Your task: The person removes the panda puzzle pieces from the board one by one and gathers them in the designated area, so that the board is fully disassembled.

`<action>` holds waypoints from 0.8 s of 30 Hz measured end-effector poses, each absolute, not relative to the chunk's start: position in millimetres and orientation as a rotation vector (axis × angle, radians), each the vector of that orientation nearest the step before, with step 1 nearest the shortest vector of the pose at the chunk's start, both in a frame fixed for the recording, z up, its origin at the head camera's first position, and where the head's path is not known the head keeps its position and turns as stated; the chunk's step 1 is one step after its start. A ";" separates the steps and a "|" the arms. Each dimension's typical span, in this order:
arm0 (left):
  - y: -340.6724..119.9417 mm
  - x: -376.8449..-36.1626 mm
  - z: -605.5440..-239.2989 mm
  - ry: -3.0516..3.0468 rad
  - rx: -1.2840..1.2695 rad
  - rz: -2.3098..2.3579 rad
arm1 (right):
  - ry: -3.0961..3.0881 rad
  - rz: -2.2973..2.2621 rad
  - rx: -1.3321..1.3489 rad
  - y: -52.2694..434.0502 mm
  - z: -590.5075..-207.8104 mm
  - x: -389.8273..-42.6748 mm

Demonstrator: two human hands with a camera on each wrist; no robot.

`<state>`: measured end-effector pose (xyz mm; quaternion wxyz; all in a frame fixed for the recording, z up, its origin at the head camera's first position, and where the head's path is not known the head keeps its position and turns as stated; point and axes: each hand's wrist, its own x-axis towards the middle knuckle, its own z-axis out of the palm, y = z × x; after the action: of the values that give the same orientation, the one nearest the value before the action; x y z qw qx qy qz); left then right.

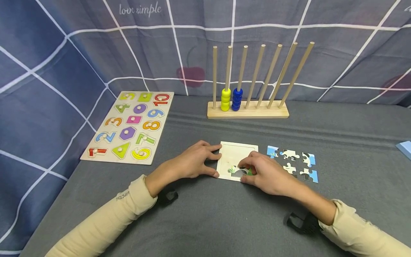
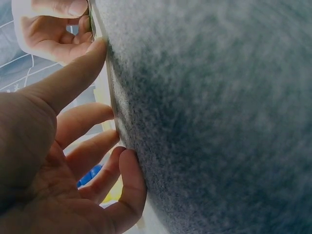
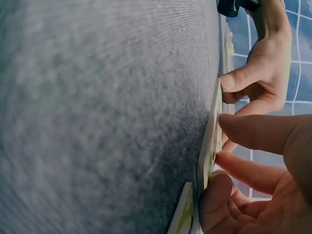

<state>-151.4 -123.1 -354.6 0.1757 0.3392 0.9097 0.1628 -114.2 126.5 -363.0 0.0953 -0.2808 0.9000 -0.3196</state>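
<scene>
A pale square puzzle tray (image 1: 239, 151) lies flat on the grey felt table. My left hand (image 1: 205, 160) rests at its left edge, with the thumb (image 2: 83, 63) and fingertips touching that edge. My right hand (image 1: 248, 171) is over the tray's lower right part. Its thumb and fingers pinch a green and grey puzzle piece (image 1: 239, 172) sitting in the tray. In the right wrist view the tray edge (image 3: 212, 131) shows side-on between both hands. Several loose blue and white puzzle pieces (image 1: 293, 163) lie just right of the tray.
A wooden number and shape board (image 1: 128, 126) lies at the left. At the back stands a wooden peg rack (image 1: 248, 110) with yellow rings (image 1: 226, 99) and blue rings (image 1: 237, 99). A light blue object (image 1: 405, 148) pokes in at the right edge. A checked cloth hangs behind.
</scene>
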 end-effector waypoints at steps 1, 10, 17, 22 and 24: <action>-123.0 -151.4 -354.6 2.576 0.962 0.463 | 2.673 -0.941 -0.825 126.1 -363.6 -114.0; -123.3 -149.9 -353.3 2.581 0.957 0.476 | 2.696 -0.964 -0.781 123.7 -365.1 -112.7; -123.8 -150.0 -353.9 2.583 0.962 0.483 | 2.655 -1.026 -0.758 124.1 -363.4 -112.6; -123.8 -149.8 -354.1 2.588 0.969 0.489 | 2.620 -1.059 -0.758 125.0 -363.6 -112.2; -123.7 -149.8 -354.4 2.589 0.972 0.489 | 2.612 -1.070 -0.764 124.9 -364.4 -112.3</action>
<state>-149.8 -123.7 -354.4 0.1658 0.3413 0.9091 0.1718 -112.3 124.9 -364.4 0.1088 -0.2597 0.8880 -0.3637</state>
